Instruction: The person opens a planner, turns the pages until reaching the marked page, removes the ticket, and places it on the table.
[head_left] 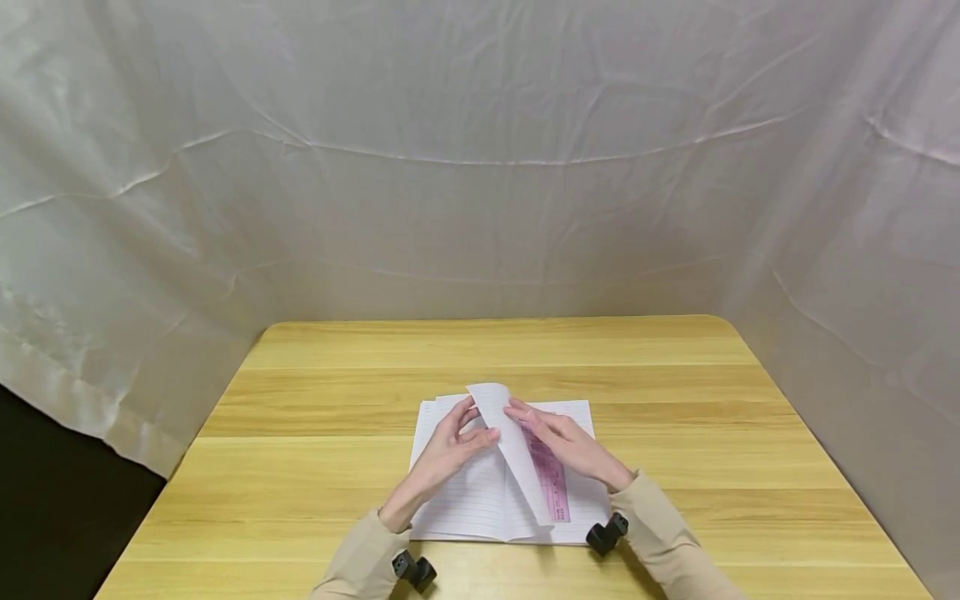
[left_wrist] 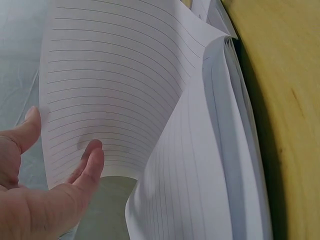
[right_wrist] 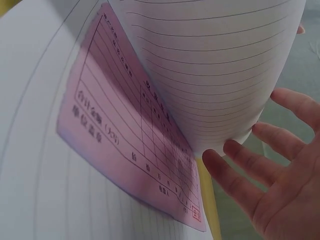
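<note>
An open lined notebook (head_left: 457, 508) lies on the table, one leaf (head_left: 517, 467) raised and curving up from the middle. Beneath that leaf, a pink printed slip (right_wrist: 135, 130) rests on the right-hand page, with rows, characters and a small red stamp mark. My left hand (head_left: 447, 450) is at the leaf's left side; in the left wrist view its extended fingers (left_wrist: 92, 160) lie against the lined face and edge. On the other side, my right hand (head_left: 566, 442) touches the leaf's edge with spread, nearly straight fingers (right_wrist: 235, 180).
The wooden table (head_left: 337, 400) extends around the notebook. A pale grey curtain (head_left: 480, 208) hangs behind it and along both sides. Small black devices (head_left: 414, 571) are strapped at the two beige sleeves (head_left: 660, 533).
</note>
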